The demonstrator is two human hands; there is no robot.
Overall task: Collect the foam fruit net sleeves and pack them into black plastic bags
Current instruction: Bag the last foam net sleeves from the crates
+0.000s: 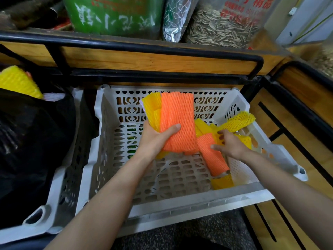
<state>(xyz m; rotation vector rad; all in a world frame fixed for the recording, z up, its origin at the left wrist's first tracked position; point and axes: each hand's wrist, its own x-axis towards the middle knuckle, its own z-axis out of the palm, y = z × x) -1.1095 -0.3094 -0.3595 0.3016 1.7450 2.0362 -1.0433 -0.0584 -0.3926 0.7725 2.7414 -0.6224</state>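
Loose orange foam net sleeve (pixel 212 156), laid in the right half of the white perforated crate (pixel 180 204), its long axis run diagonally toward the near right corner. It is touched from directly above by the right hand (pixel 230 143), thumb and fingers spread, nothing clamped. An upright sleeve bundle (pixel 176 120) is gripped by the left hand (pixel 156 136) just beside it. The black plastic bag (pixel 27 141) is set well to the left.

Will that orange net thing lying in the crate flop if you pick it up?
The orange sleeve is probably bendy: a yellow sleeve droops over the white crate's rim. Likely very light, being open foam mesh. The left hand holds an upright bunch, so not limp.
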